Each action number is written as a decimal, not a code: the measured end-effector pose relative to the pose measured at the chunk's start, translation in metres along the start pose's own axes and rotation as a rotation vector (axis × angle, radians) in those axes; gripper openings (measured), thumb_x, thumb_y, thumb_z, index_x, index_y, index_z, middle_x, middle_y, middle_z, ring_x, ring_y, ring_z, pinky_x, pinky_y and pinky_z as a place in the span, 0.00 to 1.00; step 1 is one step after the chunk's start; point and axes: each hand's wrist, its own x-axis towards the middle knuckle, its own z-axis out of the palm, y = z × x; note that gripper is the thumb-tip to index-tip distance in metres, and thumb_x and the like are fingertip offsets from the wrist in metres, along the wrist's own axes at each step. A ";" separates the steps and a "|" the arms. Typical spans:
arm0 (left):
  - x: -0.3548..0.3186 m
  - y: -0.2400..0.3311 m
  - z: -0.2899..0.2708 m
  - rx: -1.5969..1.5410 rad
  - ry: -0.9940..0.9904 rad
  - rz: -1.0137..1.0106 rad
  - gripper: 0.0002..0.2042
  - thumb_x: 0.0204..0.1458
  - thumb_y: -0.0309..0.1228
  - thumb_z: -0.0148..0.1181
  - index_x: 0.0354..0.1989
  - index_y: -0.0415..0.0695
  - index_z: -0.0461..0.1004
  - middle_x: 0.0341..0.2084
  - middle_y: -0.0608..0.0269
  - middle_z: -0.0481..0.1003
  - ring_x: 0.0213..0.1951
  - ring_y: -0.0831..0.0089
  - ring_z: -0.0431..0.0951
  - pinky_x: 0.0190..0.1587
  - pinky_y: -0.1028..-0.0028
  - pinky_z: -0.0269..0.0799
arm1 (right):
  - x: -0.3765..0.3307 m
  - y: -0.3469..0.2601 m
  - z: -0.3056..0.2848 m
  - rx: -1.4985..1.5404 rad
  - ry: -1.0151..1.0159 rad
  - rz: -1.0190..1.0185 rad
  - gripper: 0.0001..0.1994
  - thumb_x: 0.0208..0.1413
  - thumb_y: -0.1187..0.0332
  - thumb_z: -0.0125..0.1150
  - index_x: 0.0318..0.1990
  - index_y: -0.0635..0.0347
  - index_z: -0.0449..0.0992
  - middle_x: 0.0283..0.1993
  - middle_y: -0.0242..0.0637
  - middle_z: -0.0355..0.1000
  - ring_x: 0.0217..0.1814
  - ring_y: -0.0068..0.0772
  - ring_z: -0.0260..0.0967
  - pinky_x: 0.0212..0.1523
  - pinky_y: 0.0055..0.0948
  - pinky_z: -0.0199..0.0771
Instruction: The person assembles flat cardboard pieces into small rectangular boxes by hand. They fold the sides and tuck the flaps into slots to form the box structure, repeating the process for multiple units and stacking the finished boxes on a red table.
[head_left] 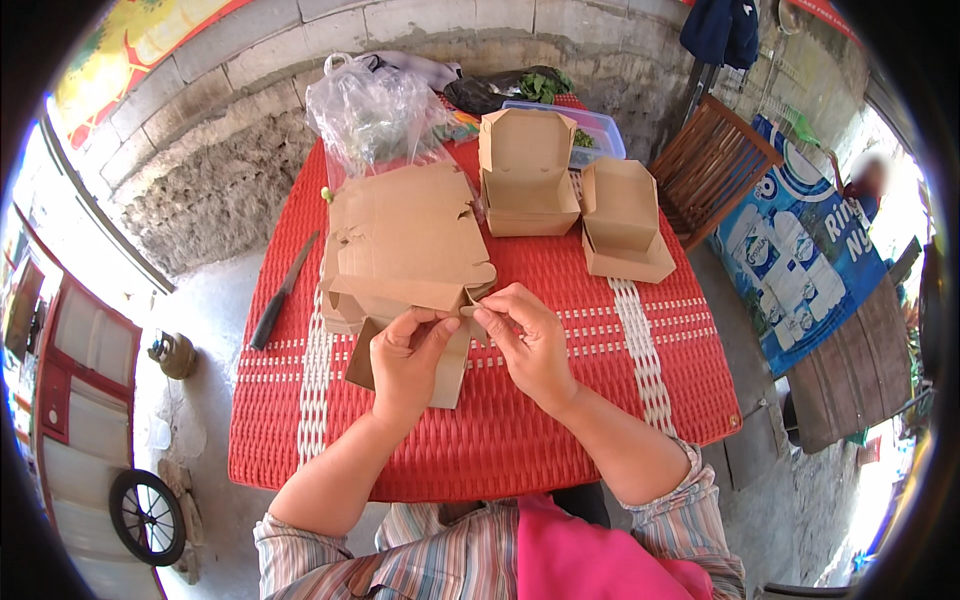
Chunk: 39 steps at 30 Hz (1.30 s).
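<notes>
A partly folded brown cardboard box [405, 235] lies in front of me on the red woven table [590, 440], its large panel spread flat toward the far side. My left hand [408, 365] pinches a flap at the box's near right corner between thumb and fingers. Close beside it, my right hand [528, 345] pinches a small tab at that same corner. Other bent flaps hang partly under my left hand. Beyond my right hand stand two folded boxes with raised lids, one cardboard box [530, 215] and, to its right, another cardboard box [628, 255].
A dark-handled knife [285, 292] lies left of the box. Farther back are a clear plastic bag [365, 115], a black bag [485, 95] with green leaves [543, 85], and a blue-edged plastic container [600, 130]. A wooden chair [715, 165] stands at the table's right.
</notes>
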 end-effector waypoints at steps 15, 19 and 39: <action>-0.001 -0.005 0.002 -0.003 -0.041 0.057 0.04 0.55 0.24 0.64 0.35 0.36 0.77 0.27 0.68 0.78 0.29 0.86 0.71 0.34 0.82 0.68 | 0.001 0.000 -0.003 0.009 -0.023 0.013 0.04 0.60 0.74 0.61 0.37 0.65 0.76 0.33 0.32 0.70 0.33 0.21 0.66 0.32 0.21 0.66; -0.001 -0.007 0.001 0.042 -0.017 0.075 0.04 0.55 0.23 0.64 0.34 0.36 0.76 0.28 0.67 0.79 0.30 0.85 0.74 0.35 0.81 0.70 | 0.001 -0.002 -0.002 -0.104 -0.023 -0.077 0.03 0.58 0.76 0.62 0.37 0.66 0.76 0.33 0.36 0.71 0.33 0.26 0.69 0.32 0.23 0.69; -0.005 0.003 0.008 0.291 0.022 0.255 0.03 0.54 0.21 0.63 0.34 0.36 0.76 0.30 0.61 0.80 0.33 0.79 0.78 0.38 0.80 0.73 | -0.002 -0.001 0.000 -0.078 0.006 -0.027 0.03 0.57 0.78 0.62 0.38 0.67 0.77 0.33 0.36 0.74 0.33 0.24 0.71 0.35 0.23 0.72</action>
